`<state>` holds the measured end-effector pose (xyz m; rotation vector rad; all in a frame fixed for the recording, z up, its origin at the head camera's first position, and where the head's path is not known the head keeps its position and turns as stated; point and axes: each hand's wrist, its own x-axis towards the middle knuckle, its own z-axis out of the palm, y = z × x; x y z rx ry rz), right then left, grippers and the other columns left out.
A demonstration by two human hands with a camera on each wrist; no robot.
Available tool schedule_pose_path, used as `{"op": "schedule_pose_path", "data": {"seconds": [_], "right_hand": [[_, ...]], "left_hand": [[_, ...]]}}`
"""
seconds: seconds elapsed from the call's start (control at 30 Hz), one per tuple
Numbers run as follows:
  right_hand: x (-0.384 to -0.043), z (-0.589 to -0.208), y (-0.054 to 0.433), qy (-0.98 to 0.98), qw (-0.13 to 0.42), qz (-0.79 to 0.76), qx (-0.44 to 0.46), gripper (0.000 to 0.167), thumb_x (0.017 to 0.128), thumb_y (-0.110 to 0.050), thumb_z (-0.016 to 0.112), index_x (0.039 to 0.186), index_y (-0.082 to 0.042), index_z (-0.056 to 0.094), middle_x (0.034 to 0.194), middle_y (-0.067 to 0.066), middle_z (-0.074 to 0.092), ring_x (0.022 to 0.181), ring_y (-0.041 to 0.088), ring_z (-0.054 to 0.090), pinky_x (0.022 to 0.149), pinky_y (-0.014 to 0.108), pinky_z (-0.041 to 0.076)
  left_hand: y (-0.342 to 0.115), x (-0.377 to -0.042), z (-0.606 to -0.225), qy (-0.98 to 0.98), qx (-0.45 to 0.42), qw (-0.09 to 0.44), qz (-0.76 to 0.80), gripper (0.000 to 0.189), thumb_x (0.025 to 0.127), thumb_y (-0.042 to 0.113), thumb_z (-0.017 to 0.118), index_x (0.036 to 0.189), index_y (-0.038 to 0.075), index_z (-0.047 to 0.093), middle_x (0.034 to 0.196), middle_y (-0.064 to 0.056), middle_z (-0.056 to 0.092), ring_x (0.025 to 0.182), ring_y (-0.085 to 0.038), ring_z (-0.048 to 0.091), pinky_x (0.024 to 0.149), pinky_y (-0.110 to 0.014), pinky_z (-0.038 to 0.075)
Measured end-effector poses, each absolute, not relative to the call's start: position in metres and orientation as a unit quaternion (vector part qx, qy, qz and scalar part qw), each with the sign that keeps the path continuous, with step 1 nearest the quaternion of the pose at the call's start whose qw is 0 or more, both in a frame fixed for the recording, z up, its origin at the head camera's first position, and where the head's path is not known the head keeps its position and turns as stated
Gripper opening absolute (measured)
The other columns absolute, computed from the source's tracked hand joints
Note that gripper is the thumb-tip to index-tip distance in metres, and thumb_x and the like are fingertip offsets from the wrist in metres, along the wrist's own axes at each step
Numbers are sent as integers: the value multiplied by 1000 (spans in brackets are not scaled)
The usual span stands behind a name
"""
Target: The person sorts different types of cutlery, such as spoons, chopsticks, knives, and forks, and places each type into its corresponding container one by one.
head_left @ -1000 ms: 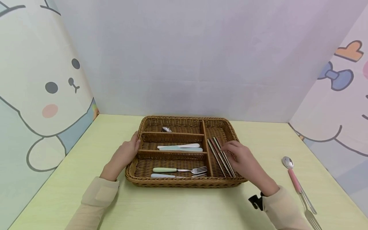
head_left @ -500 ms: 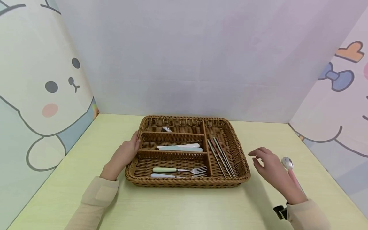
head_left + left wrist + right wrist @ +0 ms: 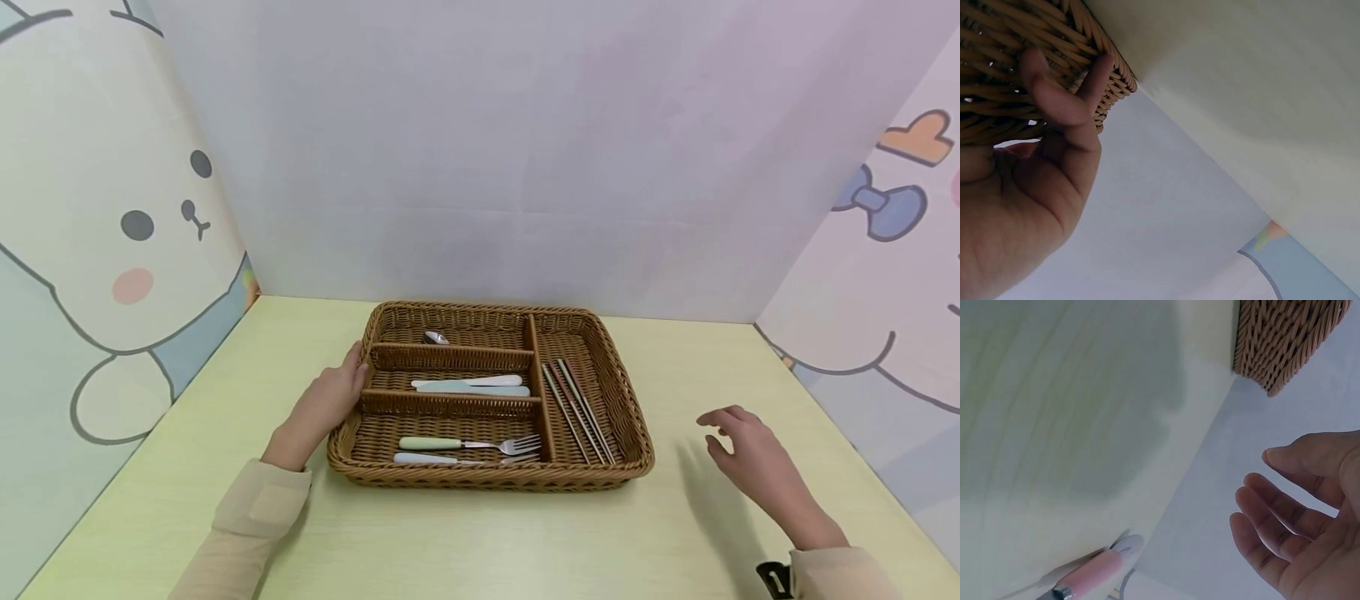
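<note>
My left hand [image 3: 330, 400] grips the left rim of a brown wicker cutlery basket [image 3: 480, 475]; in the left wrist view, fingers [image 3: 1060, 103] curl against its woven wall. My right hand [image 3: 761, 462] hovers above the table right of the basket, holding nothing, its fingers loosely bent. Several chopsticks [image 3: 577, 408] lie in the basket's right compartment. A green-handled fork [image 3: 431, 443] and a blue-handled piece [image 3: 426, 458] share the front compartment. White and light-blue knives [image 3: 472, 388] lie in the middle one, and a spoon's bowl [image 3: 435, 337] shows at the back.
In the right wrist view, a pink handle [image 3: 1091, 572] with a metal collar lies beside a spoon bowl [image 3: 1129, 544] on the pale table [image 3: 480, 542]. My right hand and arm hide them in the head view. A grey-white backdrop [image 3: 480, 167] stands behind; cartoon panels flank both sides.
My right hand has left the chopsticks in the right compartment and moved right, out over the table. It now covers the pink-handled fork and the spoon. My left hand stays on the rim.
</note>
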<state>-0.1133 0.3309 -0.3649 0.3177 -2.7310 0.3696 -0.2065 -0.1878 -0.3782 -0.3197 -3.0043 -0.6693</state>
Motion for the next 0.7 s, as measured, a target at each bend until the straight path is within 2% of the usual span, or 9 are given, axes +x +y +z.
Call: {"op": "schedule_pose_path", "data": {"seconds": [0.27,0.37,0.5,0.6,0.7], "right_hand": [[-109,-373,356,-976,162,113,93,24,69,6,66,92,1,64,91,19,59,71,32,58,54,41,44],[-107,-374,363,-984,128,106,69,24,71,3,65,95,3,63,90,20,57,69,28,55,53,40,43],[-108,-374,373,-991,79,97,44,26,74,0,63,98,7,60,85,22,56,70,28,53,59,45,44],[-108,-376,380,-993,61,97,38,29,72,0,63,99,11,58,85,25,55,73,34,55,64,51,44],[-105,-377,386,-993,55,100,30,30,72,-1,62,99,11,57,85,25,56,73,35,55,63,51,44]], "left_hand": [[-189,-207,-378,-971,-99,15,-218,52,101,22,30,143,-6,16,47,-5,42,37,-15,40,40,-28,33],[-189,-207,-378,-971,-97,13,-219,53,101,22,30,143,-6,16,48,-5,42,38,-16,41,40,-28,33],[-189,-207,-378,-971,-96,13,-219,53,101,22,30,143,-6,16,48,-5,42,38,-16,41,41,-28,33],[-189,-207,-378,-971,-95,13,-218,52,101,22,30,143,-6,17,49,-5,42,38,-16,41,42,-28,33],[-189,-207,-377,-971,-95,12,-218,53,101,23,30,143,-6,17,49,-6,43,39,-16,42,42,-29,34]]}}
